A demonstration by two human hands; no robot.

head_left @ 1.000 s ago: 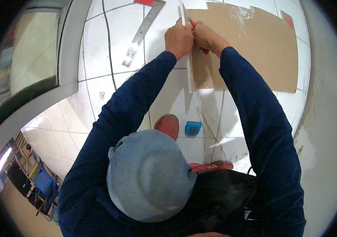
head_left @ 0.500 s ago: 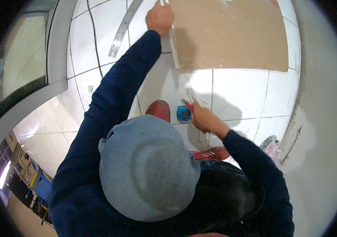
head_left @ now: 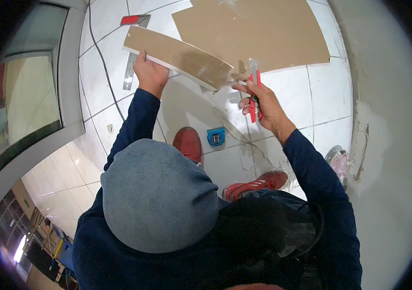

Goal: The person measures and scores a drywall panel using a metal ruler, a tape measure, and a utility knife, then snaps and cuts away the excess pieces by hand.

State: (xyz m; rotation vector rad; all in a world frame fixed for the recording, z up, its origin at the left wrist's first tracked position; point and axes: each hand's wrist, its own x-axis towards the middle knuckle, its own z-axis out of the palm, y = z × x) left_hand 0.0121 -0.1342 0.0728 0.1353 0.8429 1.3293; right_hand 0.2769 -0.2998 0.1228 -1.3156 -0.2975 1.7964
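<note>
My left hand point(head_left: 151, 75) grips the lower edge of a narrow brown-faced plasterboard strip point(head_left: 179, 52), held tilted with its white side edge showing. The strip's right end comes close to my right hand point(head_left: 270, 107). That hand holds a red utility knife point(head_left: 257, 78) between thumb and palm, blade out and pointing away from me, while its other fingers are partly spread. Beyond the strip lies a larger brown plasterboard sheet point(head_left: 259, 34), flat on the floor. A steel ruler point(head_left: 129, 72) shows partly behind the strip, near my left hand.
A blue tape measure point(head_left: 215, 137) sits on the white tiles between my red shoes point(head_left: 187, 145). Near the sheet lies a red-and-grey flat tool point(head_left: 135, 20). A black cable point(head_left: 103, 60) runs along the left, beside a glazed frame point(head_left: 73, 72). A wall point(head_left: 385, 145) stands at right.
The strip has come up off the floor beside the sheet, in my left hand, and turned aslant. My right hand has moved up and away from the tape measure with the knife.
</note>
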